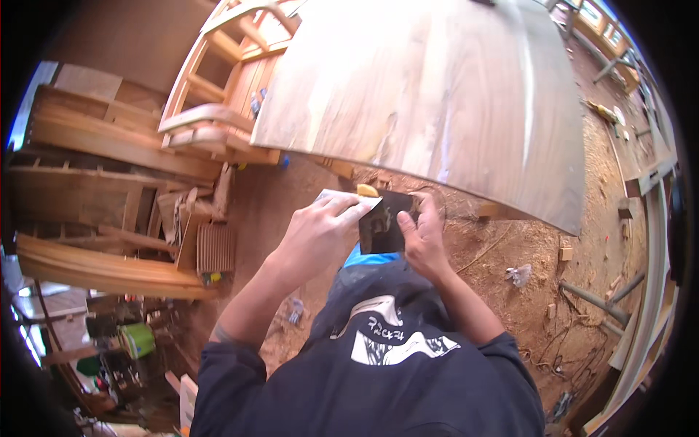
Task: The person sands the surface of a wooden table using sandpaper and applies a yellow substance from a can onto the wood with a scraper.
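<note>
In front of my body, my right hand point(427, 237) grips the right edge of a dark, flat rectangular piece point(386, 231), thumb on its face and fingers behind. A pale smear shows on its middle; I cannot tell what it is made of. My left hand point(329, 222) is closed on a pale, thin sheet-like piece point(368, 205), its fingertips near the dark piece's upper left corner. A small yellow lump point(368, 191) shows just above these; what holds it is hidden. Beyond both hands lies the near edge of a large wooden tabletop point(437, 95) with brown grain and pale streaks.
Curved wooden chair frames point(207, 120) stand against the tabletop's left side. Stacked planks point(109, 266) fill the left. Sawdust and cords cover the floor point(502, 306), with a crumpled plastic scrap point(518, 274) on it. Metal legs point(597, 302) and long boards stand at the right.
</note>
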A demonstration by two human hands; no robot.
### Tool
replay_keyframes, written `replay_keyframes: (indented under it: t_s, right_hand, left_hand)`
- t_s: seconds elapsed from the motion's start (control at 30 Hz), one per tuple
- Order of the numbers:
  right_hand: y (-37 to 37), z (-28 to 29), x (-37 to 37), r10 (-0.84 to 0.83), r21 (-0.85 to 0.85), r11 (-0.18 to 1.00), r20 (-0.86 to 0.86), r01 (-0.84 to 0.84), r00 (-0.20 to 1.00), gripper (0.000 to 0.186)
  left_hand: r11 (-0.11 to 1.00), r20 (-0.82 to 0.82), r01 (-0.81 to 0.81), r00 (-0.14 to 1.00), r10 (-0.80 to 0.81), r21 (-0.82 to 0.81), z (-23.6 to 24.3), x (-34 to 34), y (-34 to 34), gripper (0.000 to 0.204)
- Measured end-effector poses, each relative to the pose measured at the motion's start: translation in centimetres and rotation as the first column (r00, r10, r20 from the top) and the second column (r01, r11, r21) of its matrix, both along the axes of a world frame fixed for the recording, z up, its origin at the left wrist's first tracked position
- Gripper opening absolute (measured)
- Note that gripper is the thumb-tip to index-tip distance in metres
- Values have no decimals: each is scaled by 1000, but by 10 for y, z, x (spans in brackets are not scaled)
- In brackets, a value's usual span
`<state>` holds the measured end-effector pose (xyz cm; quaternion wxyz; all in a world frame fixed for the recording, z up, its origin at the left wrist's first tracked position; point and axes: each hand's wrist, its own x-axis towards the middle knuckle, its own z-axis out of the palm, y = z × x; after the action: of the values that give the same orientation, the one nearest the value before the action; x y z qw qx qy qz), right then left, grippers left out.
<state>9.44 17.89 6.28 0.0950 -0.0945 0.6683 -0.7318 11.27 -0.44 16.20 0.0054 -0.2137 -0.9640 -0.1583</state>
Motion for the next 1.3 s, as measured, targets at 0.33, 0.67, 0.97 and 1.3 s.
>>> replay_keyframes:
  t_s: [0.33,0.67,0.97,1.3]
  right_hand:
    - [18,-19,-147,-181,-87,979,50,185,982,25]
    - [47,-33,-311,-406,0,912,143,410,903,23]
    - [62,-78,-398,-483,49,874,204,484,851,23]
    - [125,-123,-485,-629,-58,770,103,636,771,26]
  left_hand:
    - [991,125,131,983,-134,32,-11,-170,18,50]
    - [940,150,304,933,-327,155,-56,-390,48,50]
    - [909,386,386,823,-417,159,-94,-496,66,47]
    - [922,649,-5,712,-268,386,-122,-753,1,35]
